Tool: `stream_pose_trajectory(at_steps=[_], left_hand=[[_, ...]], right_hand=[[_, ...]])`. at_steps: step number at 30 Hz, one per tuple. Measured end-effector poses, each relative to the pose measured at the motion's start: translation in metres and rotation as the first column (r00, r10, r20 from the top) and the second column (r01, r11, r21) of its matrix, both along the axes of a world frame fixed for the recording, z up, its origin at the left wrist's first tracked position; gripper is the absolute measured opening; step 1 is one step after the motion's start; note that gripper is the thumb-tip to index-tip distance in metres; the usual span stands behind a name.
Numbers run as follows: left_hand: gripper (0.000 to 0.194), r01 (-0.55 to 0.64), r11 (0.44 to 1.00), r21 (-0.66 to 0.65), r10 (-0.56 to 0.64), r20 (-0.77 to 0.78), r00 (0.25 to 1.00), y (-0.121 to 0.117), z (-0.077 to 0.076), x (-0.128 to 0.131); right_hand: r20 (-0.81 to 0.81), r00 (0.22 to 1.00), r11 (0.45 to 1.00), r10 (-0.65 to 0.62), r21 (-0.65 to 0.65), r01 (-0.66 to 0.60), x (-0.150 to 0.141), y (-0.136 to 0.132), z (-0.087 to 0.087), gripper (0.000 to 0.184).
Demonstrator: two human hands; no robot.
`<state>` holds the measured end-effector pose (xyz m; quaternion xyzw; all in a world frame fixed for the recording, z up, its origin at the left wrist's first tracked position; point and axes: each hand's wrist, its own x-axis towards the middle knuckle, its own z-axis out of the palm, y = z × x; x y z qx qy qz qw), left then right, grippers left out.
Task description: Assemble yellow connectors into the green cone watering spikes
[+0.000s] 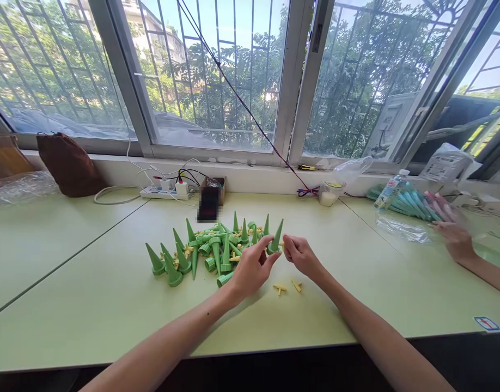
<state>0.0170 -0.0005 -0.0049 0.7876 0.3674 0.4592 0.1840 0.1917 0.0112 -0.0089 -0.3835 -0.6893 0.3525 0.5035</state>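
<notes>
1. My left hand (251,267) has a green cone (277,235) pinched between thumb and index finger, down near the wide end. Its point sticks up and leans a little to the right. It's right beside the heap of green cones (215,246), over the table (348,321).

2. My right hand (301,256) is curled up, fingertips gripping a small yellow piece (281,246) next to the cone's base. Most of the piece is hidden, and I can't tell if it touches the cone.

3. Weight: I'd call the cone light, probably hollow plastic, since some lying in the heap show open ends. Two fingers should be plenty.

4. Stiffness: looks pretty rigid, so I doubt a normal pinch dents it. Nothing about it says fragile, though the skinny tip is where I'd go easy.

5. Grip: the sides look smooth and they taper, so squeezing up high could let it slide. The wide collar seems the better hold, seeing as the ones in the heap look ribbed there.

6. The yellow bits look hard but fiddly. For the two loose yellow pieces (279,289) near my wrists, I'd grab a stem with fingertips.
</notes>
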Motion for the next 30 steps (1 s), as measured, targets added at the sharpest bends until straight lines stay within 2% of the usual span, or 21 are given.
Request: stream_pose_trajectory(at_steps=[8, 16, 24, 30], left_hand=[[0.031, -0.076, 0.997, -0.005, 0.076, 0.041, 0.996, -0.006, 0.008, 0.001], [0.030, -0.027, 1.000, -0.007, 0.027, 0.044, 0.999, -0.003, -0.001, 0.001], [0.027, 0.046, 0.992, 0.114, -0.045, -0.006, 0.999, -0.003, -0.001, 0.000], [0.032, -0.013, 1.000, 0.026, 0.014, -0.013, 1.000, -0.003, -0.002, 0.001]], right_hand=[[-0.114, 0.991, 0.997, 0.069, 0.024, -0.067, 0.000, -0.009, 0.013, 0.029], [-0.098, 0.995, 1.000, 0.027, -0.008, -0.027, 0.000, -0.006, 0.009, 0.040], [-0.075, 0.997, 1.000, -0.003, -0.007, 0.003, -0.001, -0.006, 0.004, 0.053], [-0.137, 0.991, 0.999, -0.011, -0.052, 0.004, -0.006, -0.004, 0.001, 0.052]])
